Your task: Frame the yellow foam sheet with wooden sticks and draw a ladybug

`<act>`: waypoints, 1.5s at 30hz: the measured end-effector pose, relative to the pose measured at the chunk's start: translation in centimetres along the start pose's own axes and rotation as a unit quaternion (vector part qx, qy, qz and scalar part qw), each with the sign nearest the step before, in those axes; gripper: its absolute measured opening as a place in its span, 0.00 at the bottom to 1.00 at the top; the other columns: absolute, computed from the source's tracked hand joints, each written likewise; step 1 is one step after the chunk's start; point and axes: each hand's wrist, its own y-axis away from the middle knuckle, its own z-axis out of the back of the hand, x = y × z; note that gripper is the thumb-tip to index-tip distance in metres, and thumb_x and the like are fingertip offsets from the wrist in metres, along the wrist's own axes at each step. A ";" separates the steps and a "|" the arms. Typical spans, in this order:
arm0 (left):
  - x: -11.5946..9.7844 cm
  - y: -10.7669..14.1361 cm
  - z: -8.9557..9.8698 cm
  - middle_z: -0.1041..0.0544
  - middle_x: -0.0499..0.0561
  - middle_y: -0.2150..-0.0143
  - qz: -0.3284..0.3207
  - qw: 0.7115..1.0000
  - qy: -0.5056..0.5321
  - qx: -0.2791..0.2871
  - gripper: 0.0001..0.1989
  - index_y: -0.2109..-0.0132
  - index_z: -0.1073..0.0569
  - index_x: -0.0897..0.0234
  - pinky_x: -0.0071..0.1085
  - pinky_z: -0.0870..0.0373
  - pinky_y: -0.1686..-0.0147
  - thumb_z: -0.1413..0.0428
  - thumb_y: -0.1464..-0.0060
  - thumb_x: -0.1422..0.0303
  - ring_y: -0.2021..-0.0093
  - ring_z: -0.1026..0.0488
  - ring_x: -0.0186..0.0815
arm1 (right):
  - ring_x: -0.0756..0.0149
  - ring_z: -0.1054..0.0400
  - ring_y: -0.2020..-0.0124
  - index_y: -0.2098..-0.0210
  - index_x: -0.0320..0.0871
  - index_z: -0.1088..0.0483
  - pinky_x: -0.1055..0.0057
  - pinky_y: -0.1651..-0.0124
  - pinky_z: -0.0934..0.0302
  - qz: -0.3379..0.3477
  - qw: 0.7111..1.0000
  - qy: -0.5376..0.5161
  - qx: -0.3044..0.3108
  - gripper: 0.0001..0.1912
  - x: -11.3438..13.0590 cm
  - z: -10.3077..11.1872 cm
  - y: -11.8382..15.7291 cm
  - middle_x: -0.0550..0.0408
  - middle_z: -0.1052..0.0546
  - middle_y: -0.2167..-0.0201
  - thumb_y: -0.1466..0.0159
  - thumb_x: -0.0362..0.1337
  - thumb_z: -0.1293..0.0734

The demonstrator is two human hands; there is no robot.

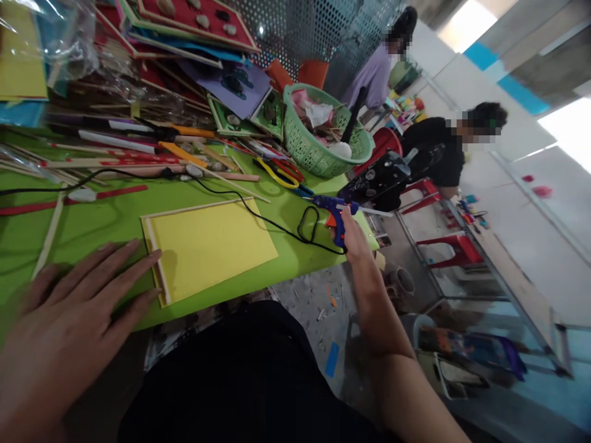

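My left hand [87, 314] lies spread over the green table at the left, its fingertips touching the thin wooden stick [157, 261] along the left edge of a yellow card [212, 246]. Another pale stick [198, 208] runs along the card's far edge. To the right of the card, my right hand [353, 237] is wrapped round the handle of a blue glue gun [340, 212]. A white glue stick [373, 211] sticks out of its rear, and its nozzle points left. The black cord [272, 223] crosses the card's far corner.
Behind the card lie yellow scissors [277, 174], sticks and a green basket [309, 138]. Framed cards [198, 31] are piled at the back left. The green table's [194, 304] near edge borders my lap. Two people [434, 147] are beyond the table at the right.
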 end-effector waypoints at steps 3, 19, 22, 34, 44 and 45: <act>-0.1 -0.2 0.1 0.39 0.39 0.22 0.003 1.000 0.023 -0.005 0.30 0.24 0.43 0.33 0.63 0.49 0.26 0.53 0.30 0.56 0.23 0.40 0.53 | 0.66 0.33 0.78 0.73 0.45 0.27 0.69 0.74 0.41 -0.014 1.000 0.014 0.012 0.41 -0.2 0.1 -1.4 0.56 0.27 0.81 0.42 0.79 0.39; -0.3 -0.1 0.5 0.32 0.53 0.25 -0.043 0.998 -0.050 -0.007 0.25 0.29 0.31 0.49 0.64 0.41 0.29 0.49 0.29 0.60 0.27 0.34 0.56 | 0.52 0.25 0.59 0.61 0.46 0.23 0.60 0.57 0.39 0.330 0.866 0.368 -0.072 0.18 7.8 0.8 1.1 0.45 0.18 0.60 0.27 0.51 0.38; -0.4 0.0 0.6 0.31 0.53 0.26 -0.045 0.997 -0.057 -0.009 0.24 0.29 0.31 0.49 0.63 0.41 0.29 0.48 0.29 0.61 0.27 0.34 0.55 | 0.55 0.24 0.56 0.59 0.46 0.22 0.62 0.53 0.38 0.428 0.850 0.305 0.043 0.13 12.2 -4.2 1.3 0.48 0.18 0.59 0.27 0.44 0.37; -0.2 0.1 0.3 0.31 0.51 0.26 -0.042 0.998 -0.053 -0.011 0.24 0.29 0.31 0.49 0.60 0.43 0.29 0.49 0.28 0.61 0.26 0.35 0.52 | 0.51 0.21 0.51 0.54 0.44 0.17 0.66 0.54 0.36 0.355 0.783 0.488 0.150 0.14 18.3 -20.9 -3.7 0.43 0.14 0.54 0.31 0.45 0.31; -0.3 0.1 0.3 0.30 0.51 0.26 -0.046 0.998 -0.044 -0.019 0.23 0.30 0.30 0.50 0.61 0.42 0.31 0.48 0.29 0.62 0.27 0.34 0.54 | 0.56 0.23 0.54 0.57 0.43 0.17 0.68 0.56 0.39 0.415 0.773 0.439 0.192 0.12 18.2 -19.0 -3.2 0.47 0.14 0.55 0.31 0.41 0.31; -0.3 0.0 0.3 0.30 0.51 0.26 -0.046 0.998 -0.043 -0.018 0.23 0.30 0.30 0.50 0.61 0.42 0.31 0.48 0.29 0.62 0.27 0.34 0.54 | 0.56 0.23 0.55 0.59 0.43 0.17 0.68 0.57 0.39 0.421 0.761 0.451 0.198 0.12 17.8 -19.1 -2.6 0.47 0.15 0.56 0.31 0.43 0.30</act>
